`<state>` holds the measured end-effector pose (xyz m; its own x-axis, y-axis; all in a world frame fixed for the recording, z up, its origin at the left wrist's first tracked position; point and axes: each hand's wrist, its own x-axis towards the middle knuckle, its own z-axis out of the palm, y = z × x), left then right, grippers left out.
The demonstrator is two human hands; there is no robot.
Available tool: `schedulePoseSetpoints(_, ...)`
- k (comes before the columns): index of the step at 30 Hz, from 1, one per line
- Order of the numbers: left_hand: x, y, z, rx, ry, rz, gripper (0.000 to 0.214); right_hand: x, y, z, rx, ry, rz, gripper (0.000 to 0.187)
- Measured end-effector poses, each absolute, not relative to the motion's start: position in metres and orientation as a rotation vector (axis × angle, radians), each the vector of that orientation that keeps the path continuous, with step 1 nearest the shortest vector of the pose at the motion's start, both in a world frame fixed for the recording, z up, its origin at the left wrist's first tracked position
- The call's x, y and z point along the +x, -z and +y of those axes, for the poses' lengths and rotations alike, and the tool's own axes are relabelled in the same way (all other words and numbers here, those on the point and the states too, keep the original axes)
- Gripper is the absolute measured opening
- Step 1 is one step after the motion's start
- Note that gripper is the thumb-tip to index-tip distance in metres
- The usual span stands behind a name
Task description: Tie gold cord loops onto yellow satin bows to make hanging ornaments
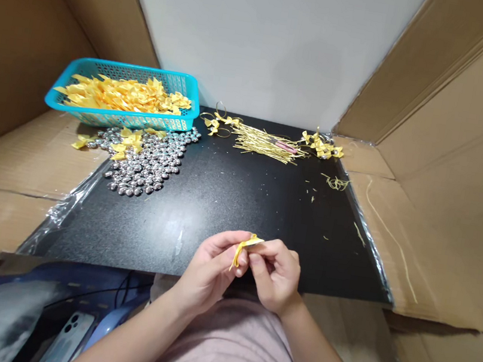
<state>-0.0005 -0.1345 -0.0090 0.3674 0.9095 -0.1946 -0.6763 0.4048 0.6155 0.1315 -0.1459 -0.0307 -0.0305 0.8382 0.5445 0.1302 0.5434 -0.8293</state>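
Close to the table's front edge, my left hand [209,270] pinches a small yellow ribbon bow [240,252] between thumb and fingers. My right hand [276,278] is closed beside it, its fingertips meeting the left fingers at the bow's right end. Whatever the right fingers pinch is hidden. Farther back left lies a spread of shiny silver beads [146,164], with several loose yellow bows [128,143] on top. Yellow-gold twist ties [265,145] lie in a pile at the back middle, a pink piece [286,147] among them.
A turquoise basket [119,117] of yellow bows stands back left. Bows with ties lie at the back, one group [322,144] on the right. Thread scraps [336,183] lie on the black table [229,203]. Cardboard walls [461,165] flank it. A phone [69,340] lies below left.
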Motion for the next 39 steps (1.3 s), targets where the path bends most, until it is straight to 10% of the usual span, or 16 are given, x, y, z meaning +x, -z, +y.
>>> schedulePoseSetpoints(39,-0.018,0.014,-0.128,0.835,-1.101,0.632,0.019,0.132,0.026,-0.141,-0.811,-0.353,-1.712,0.019)
